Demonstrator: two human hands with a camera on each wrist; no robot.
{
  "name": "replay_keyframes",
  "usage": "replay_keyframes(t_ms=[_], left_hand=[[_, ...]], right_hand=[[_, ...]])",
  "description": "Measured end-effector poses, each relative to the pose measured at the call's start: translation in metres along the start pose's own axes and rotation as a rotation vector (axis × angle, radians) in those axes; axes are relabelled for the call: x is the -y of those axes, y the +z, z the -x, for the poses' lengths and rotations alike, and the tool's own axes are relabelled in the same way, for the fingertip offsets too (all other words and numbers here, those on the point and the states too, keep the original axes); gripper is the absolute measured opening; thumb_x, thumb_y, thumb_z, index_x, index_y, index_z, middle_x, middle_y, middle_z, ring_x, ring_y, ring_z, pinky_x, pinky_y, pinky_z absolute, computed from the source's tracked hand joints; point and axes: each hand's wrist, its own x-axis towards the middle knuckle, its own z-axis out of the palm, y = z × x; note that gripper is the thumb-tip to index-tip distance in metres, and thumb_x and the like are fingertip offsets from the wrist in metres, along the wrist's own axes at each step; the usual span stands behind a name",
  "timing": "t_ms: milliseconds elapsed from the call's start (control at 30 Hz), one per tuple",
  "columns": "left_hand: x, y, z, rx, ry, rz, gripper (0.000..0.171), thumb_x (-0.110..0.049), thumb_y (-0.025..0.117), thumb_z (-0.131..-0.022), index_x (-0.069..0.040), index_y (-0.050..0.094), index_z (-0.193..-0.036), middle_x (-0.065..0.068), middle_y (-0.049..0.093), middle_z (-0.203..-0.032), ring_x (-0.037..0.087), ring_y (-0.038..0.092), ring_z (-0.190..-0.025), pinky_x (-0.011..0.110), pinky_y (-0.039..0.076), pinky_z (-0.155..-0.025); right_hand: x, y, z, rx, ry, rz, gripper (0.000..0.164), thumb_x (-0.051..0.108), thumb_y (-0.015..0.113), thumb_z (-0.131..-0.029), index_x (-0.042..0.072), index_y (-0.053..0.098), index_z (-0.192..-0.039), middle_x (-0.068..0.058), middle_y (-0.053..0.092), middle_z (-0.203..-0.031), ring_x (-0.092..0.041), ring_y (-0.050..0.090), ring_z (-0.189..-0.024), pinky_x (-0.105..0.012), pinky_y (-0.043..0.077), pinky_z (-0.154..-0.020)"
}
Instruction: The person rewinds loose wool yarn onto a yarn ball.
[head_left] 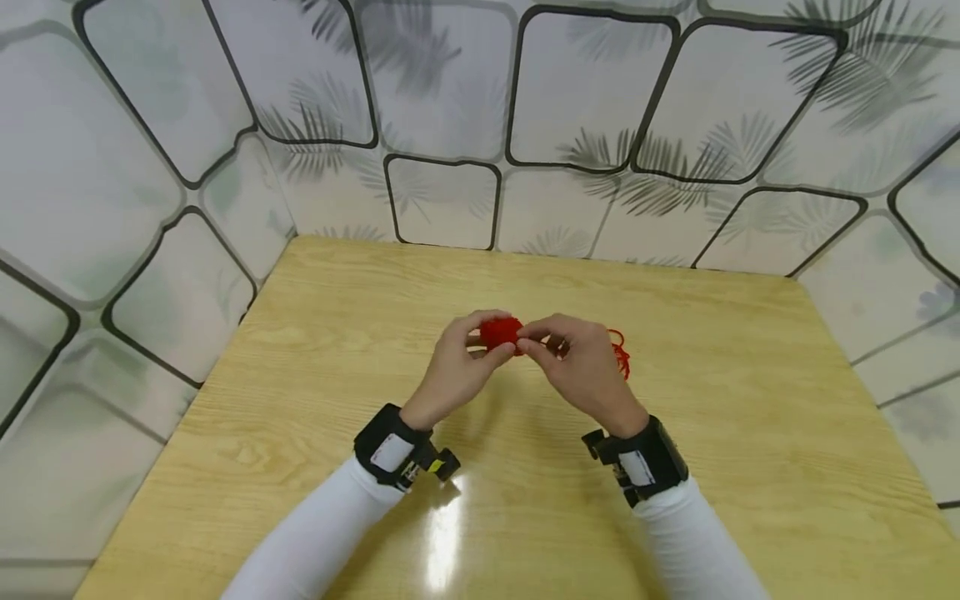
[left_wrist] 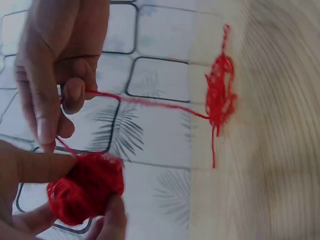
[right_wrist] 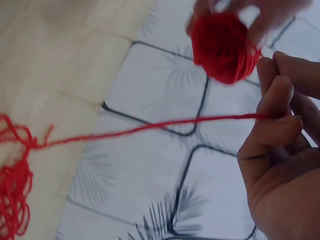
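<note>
Wood-grain bench [head_left: 337, 333] — left grip [head_left: 459, 360] holds red yarn ball [head_left: 499, 333], right grip [head_left: 588, 367] pinches its strand [right_wrist: 150, 126]. Likely light, squashy — cup sides gently.

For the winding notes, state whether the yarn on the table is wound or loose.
Loose: the yarn lies slack and looped on the table, one strand running to the right hand.

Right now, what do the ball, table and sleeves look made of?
Ball: matte yarn, wool or acrylic unclear; wound strands show.
Table: glossy wood or wood-look laminate; grain lines and a bright reflection.
Sleeves: probably matte white cloth, fibre unclear; soft shading, no sharp glint.
</note>
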Motion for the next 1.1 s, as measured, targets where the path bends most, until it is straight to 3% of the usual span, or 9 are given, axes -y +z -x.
replay_keyframes(t_ms=[200,267,400,500,633,733,833,1000,1100], left_hand=[[-0.011,-0.013,0.011,0.353,-0.089,0.467,0.037,-0.011,0.061,-0.091,-0.008,0.051,-0.126,0.015,0.055,-0.123,0.031,0.059,-0.107,0.043,0.050,-0.088],[-0.013,-0.015,0.014,0.333,-0.099,0.580,0.038,-0.009,0.061,-0.091,-0.004,0.049,-0.126,0.018,0.054,-0.125,0.032,0.057,-0.110,0.044,0.048,-0.090],[-0.016,-0.013,0.018,0.114,-0.092,0.662,0.038,-0.006,0.062,-0.090,-0.001,0.044,-0.123,0.018,0.050,-0.127,0.032,0.053,-0.115,0.040,0.047,-0.093],[-0.016,-0.009,0.018,-0.040,-0.076,0.558,0.042,-0.007,0.064,-0.089,-0.004,0.042,-0.125,0.016,0.050,-0.124,0.030,0.054,-0.110,0.037,0.049,-0.089],[-0.016,-0.004,0.016,-0.116,-0.010,0.219,0.043,-0.007,0.064,-0.088,-0.011,0.046,-0.128,0.009,0.050,-0.123,0.026,0.053,-0.105,0.034,0.053,-0.079],[-0.021,-0.001,0.009,-0.071,0.059,0.012,0.040,-0.005,0.065,-0.088,-0.011,0.052,-0.125,0.007,0.051,-0.120,0.024,0.053,-0.104,0.033,0.054,-0.076],[-0.027,-0.002,0.004,0.064,0.088,-0.043,0.036,-0.008,0.067,-0.087,-0.011,0.056,-0.121,0.004,0.054,-0.116,0.020,0.056,-0.102,0.031,0.053,-0.078],[-0.031,-0.013,0.008,0.354,0.007,0.320,0.037,-0.010,0.065,-0.089,-0.005,0.053,-0.123,0.011,0.055,-0.120,0.026,0.060,-0.104,0.039,0.051,-0.087],[-0.030,-0.014,0.016,0.304,-0.068,0.561,0.042,-0.009,0.064,-0.089,-0.001,0.048,-0.126,0.018,0.050,-0.126,0.033,0.057,-0.110,0.042,0.048,-0.090]], right_hand=[[0.006,-0.017,-0.008,-0.013,0.027,-0.286,0.011,0.001,0.067,-0.085,0.001,0.069,-0.095,-0.009,0.068,-0.082,-0.018,0.054,-0.057,-0.021,0.048,-0.053],[0.001,-0.011,-0.005,-0.022,0.075,-0.377,0.011,-0.003,0.064,-0.086,-0.003,0.068,-0.096,-0.014,0.067,-0.083,-0.021,0.055,-0.060,-0.023,0.050,-0.055],[-0.013,0.013,0.009,-0.059,0.131,-0.379,0.011,0.007,0.066,-0.087,0.004,0.070,-0.098,-0.007,0.067,-0.082,-0.017,0.053,-0.058,-0.022,0.046,-0.049],[-0.003,0.019,0.018,-0.046,0.123,-0.242,0.011,0.016,0.069,-0.086,0.011,0.071,-0.095,0.002,0.067,-0.081,-0.014,0.050,-0.055,-0.025,0.042,-0.046],[0.012,0.012,0.021,-0.002,0.027,-0.068,0.010,0.016,0.072,-0.084,0.015,0.070,-0.094,0.009,0.066,-0.082,-0.008,0.051,-0.058,-0.025,0.045,-0.052],[0.019,-0.006,0.013,-0.008,-0.069,0.001,0.012,0.012,0.073,-0.082,0.013,0.069,-0.093,0.008,0.066,-0.084,-0.007,0.050,-0.059,-0.025,0.045,-0.052],[0.020,-0.024,0.002,-0.033,-0.109,0.007,0.012,0.010,0.072,-0.082,0.012,0.069,-0.093,0.006,0.066,-0.084,-0.008,0.050,-0.057,-0.024,0.045,-0.051],[0.016,-0.036,-0.004,-0.065,-0.035,-0.155,0.009,0.004,0.068,-0.085,0.005,0.068,-0.094,-0.003,0.065,-0.078,-0.014,0.049,-0.055,-0.023,0.043,-0.049],[0.020,-0.027,0.007,-0.055,0.067,-0.302,0.009,-0.001,0.065,-0.086,0.000,0.067,-0.094,-0.012,0.063,-0.077,-0.016,0.048,-0.055,-0.022,0.042,-0.048]])
